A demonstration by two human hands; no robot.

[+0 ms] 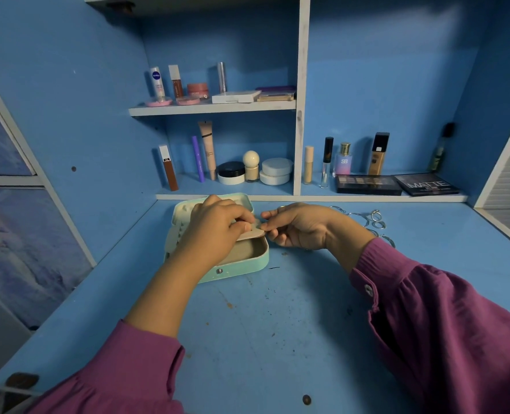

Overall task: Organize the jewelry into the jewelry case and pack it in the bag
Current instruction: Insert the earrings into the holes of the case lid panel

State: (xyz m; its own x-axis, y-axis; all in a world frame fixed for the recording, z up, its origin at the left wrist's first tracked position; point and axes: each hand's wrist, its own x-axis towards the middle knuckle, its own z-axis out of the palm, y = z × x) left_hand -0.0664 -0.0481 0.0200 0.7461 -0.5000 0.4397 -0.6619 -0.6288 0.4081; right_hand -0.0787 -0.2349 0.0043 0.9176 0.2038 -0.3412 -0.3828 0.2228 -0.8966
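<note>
A mint-green jewelry case (241, 267) lies open on the blue desk, its lid (238, 199) tilted back toward the shelves. My left hand (217, 225) is over the case and pinches a beige inner flap (252, 234) above the beige-lined compartment. My right hand (300, 227) meets it at the case's right edge, pinching the same flap's tip. Silver jewelry (373, 221), rings and chain-like pieces, lies on the desk behind my right wrist, partly hidden by it. No bag is in view.
Cosmetics fill the shelves behind: bottles, tubes and jars (247, 170), two dark eyeshadow palettes (397, 184) at the right, more items on the upper shelf (212, 107). Blue side walls close in the desk left and right. Bare desk surface (277, 324) lies in front.
</note>
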